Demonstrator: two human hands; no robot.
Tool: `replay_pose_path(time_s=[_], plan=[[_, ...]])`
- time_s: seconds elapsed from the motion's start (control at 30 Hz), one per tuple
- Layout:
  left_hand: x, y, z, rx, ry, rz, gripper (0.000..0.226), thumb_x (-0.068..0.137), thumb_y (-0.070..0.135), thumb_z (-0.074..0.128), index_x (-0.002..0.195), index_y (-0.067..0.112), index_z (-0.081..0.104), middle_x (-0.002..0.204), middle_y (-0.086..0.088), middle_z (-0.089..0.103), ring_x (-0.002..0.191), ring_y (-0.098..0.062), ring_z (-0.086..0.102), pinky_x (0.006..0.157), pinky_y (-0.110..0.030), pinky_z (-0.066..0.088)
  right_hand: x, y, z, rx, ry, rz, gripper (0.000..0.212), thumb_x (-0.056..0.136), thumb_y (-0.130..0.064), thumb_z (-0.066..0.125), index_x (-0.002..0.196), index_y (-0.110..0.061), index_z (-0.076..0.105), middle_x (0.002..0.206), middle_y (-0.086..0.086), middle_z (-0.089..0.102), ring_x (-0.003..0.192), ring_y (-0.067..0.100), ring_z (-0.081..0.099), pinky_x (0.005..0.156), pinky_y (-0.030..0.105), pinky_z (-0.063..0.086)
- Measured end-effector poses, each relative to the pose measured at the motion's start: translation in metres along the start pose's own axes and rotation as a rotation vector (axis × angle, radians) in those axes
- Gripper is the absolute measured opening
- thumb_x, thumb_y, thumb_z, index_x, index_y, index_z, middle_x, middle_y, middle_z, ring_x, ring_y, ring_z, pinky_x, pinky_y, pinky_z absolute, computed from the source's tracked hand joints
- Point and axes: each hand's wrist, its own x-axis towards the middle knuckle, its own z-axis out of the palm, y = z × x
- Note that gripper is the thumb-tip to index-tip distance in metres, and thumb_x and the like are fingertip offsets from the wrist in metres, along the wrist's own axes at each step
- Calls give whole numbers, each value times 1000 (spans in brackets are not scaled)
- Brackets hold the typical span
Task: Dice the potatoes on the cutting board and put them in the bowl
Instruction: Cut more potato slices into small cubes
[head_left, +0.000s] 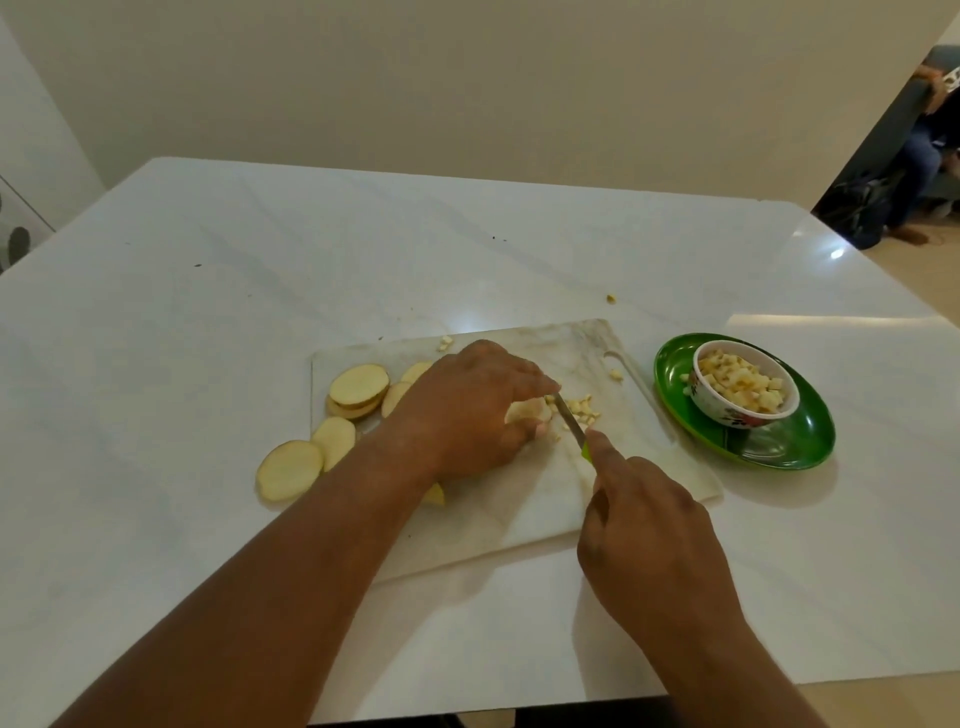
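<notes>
Pale yellow potato slice (527, 413) pinned by curled left hand (467, 410) – right hand (644, 530) grips knife (571, 426); small cubes (582, 405) beside blade.

Left hand (467, 410) hides most of potato piece (527, 413).

Both forearms are extended forward from the lower edge of the view. The left hand (470, 410) is held palm down, its fingers curled over a potato piece (527, 412) and pressing it. The right hand (649, 535) is closed around a knife (571, 423), the index finger laid straight along its handle.
</notes>
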Motion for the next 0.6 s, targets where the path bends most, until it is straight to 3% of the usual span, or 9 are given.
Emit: replay_pose_path(time_s=[0.1, 0.3, 0.5, 0.6], plan=[[3, 5, 5, 125, -135, 21, 50, 105, 46, 45, 154, 42, 40, 159, 21, 39, 146, -17, 27, 111, -43, 40, 0, 1, -3, 25, -6, 14, 56, 98, -20, 42, 153, -29, 34, 88, -10, 46, 77, 10, 48, 67, 25, 36], [5, 7, 8, 183, -232, 26, 48, 110, 39, 32, 158, 41, 33, 164, 23, 27, 156, -18, 16, 121, -44, 29, -2, 4, -6, 29, 61, 13, 52, 97, -16, 47, 148, -23, 44, 82, -7, 52, 70, 11, 49, 62, 29, 41], [3, 6, 5, 149, -165, 12, 47, 108, 43, 38, 154, 36, 43, 161, 18, 37, 155, -14, 21, 124, -38, 24, -8, 5, -16, 82, 35, 33, 54, 100, -22, 41, 153, -31, 35, 86, -10, 50, 73, 9, 49, 66, 25, 38], [0, 3, -2, 102, -135, 2, 42, 106, 45, 44, 146, 38, 56, 154, 19, 48, 145, -12, 39, 116, -35, 35, -16, 2, -13, 58, -2, 6, 55, 99, -20, 43, 152, -30, 35, 81, -12, 46, 69, 8, 49, 59, 23, 37]])
